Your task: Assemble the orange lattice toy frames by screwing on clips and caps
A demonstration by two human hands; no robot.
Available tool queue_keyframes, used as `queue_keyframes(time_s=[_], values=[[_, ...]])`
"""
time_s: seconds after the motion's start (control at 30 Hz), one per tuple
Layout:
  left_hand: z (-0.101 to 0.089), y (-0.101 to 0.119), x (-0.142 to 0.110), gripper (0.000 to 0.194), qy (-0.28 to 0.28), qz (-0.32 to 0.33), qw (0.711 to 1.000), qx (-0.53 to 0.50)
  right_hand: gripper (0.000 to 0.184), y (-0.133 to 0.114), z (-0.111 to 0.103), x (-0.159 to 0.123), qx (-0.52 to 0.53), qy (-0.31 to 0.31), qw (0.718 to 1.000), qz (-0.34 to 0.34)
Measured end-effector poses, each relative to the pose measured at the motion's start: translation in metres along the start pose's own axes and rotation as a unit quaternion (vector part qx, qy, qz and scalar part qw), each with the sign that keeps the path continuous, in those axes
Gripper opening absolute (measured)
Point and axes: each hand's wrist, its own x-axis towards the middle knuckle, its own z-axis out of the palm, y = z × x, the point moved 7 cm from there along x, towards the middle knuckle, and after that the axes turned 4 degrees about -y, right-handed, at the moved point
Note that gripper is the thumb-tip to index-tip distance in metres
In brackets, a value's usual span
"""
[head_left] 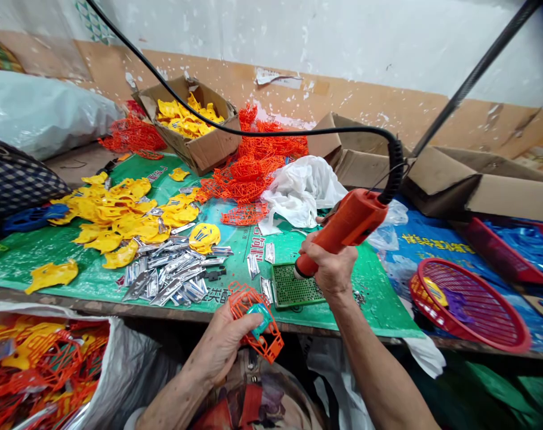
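Observation:
My left hand (227, 337) grips an orange plastic lattice frame (269, 345) near the table's front edge, its thumb over a teal piece (261, 318) set in the frame. Wrapped around a red electric screwdriver (343, 230) is my right hand (332, 266). The screwdriver's nose points down at a green perforated tray (283, 289); I cannot tell whether it touches. Small silver metal plates (252, 266) lie left of the tray. Farther left is a pile of silver metal parts (173, 272) with a round yellow piece (204, 237) on it.
Yellow plastic pieces (123, 209) cover the table's left side. Orange frames (249, 167) and a white plastic bag (302, 185) lie at the back. Cardboard boxes (209, 146) stand along the wall. A red basket (468, 304) is at right; a full sack (132, 358) stands at lower left. The black cable (271, 132) hangs across.

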Motion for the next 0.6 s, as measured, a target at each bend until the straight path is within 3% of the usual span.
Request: queue_keyframes(time_s=[0.27,0.4,0.5,0.6], values=[[0.001,-0.002,0.001,0.026,0.0,-0.005,1.0,-0.014,0.019,-0.003,0.005,-0.002,-0.024,-0.022,0.999,-0.017],[0.001,-0.006,0.003,0.027,0.003,-0.01,1.0,-0.022,0.02,-0.006,0.002,-0.001,-0.017,-0.004,1.0,-0.005],[0.003,-0.006,0.003,0.024,-0.008,-0.008,0.999,-0.035,0.014,-0.025,0.003,-0.001,0.015,-0.013,1.0,-0.013],[0.004,-0.005,0.002,0.027,-0.01,-0.004,0.999,-0.041,0.01,-0.054,0.012,-0.008,0.063,-0.065,0.996,-0.021]])
